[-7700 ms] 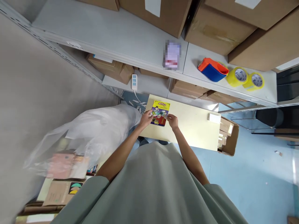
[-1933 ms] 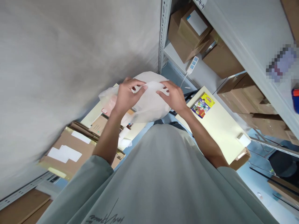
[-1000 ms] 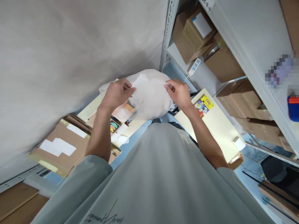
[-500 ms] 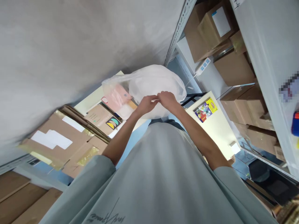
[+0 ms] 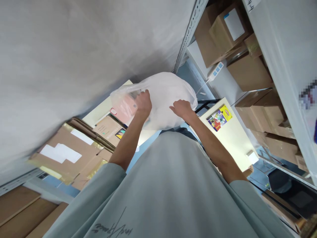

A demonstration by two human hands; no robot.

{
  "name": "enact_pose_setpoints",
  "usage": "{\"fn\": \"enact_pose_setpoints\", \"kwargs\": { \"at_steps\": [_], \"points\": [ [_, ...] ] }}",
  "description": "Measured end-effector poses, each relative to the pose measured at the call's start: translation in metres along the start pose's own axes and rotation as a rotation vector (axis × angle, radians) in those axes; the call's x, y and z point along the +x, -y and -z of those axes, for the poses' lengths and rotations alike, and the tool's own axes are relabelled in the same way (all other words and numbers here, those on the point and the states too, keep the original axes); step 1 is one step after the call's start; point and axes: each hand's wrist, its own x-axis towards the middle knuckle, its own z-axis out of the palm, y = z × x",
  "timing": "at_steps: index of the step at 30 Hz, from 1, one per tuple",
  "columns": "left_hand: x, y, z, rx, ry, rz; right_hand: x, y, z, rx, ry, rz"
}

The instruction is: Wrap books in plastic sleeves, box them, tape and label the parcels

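A large translucent white plastic bag [image 5: 160,87] spreads out in front of my body, puffed and rounded on its right side. My left hand [image 5: 144,103] is closed on the bag toward its left part. Farther right, my right hand [image 5: 182,108] grips the bag near its right side, thumb pointing left. Through the thin film at the left shows a pink flat item [image 5: 126,105]; whether it lies inside or under the bag I cannot tell. The fingertips of both hands are mostly hidden.
Flattened cardboard boxes [image 5: 66,148] lean at the left, beside a brown printed box [image 5: 107,129]. A cream table [image 5: 232,132] at the right bears a colourful package [image 5: 219,118]. Shelves with cartons [image 5: 249,72] and a power strip [image 5: 216,71] stand at the right.
My hands were together at the middle of the bag; they have moved apart, the left one up and left, the right one slightly right. The bag's film is stretched between them.
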Motion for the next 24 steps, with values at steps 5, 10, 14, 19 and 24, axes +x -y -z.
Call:
{"fn": "enact_pose_setpoints", "kwargs": {
  "at_steps": [5,10,14,19,24],
  "points": [
    [-0.036,0.008,0.027,0.031,-0.099,-0.056,-0.008,-0.003,-0.001,0.047,-0.074,0.048],
    [-0.085,0.027,0.065,-0.289,-0.153,-0.378,-0.022,-0.008,0.0,0.187,-0.222,0.186],
    [-0.119,0.037,0.099,-0.554,-0.179,-0.511,-0.035,-0.013,0.005,0.358,-0.384,0.328],
    [-0.138,0.034,0.134,-0.84,-0.188,-0.615,-0.047,-0.016,0.014,0.631,-0.512,0.485],
    [-0.144,0.024,0.16,-1.169,-0.165,-0.709,-0.046,-0.025,0.021,0.863,-0.446,0.588]
  ]
}}
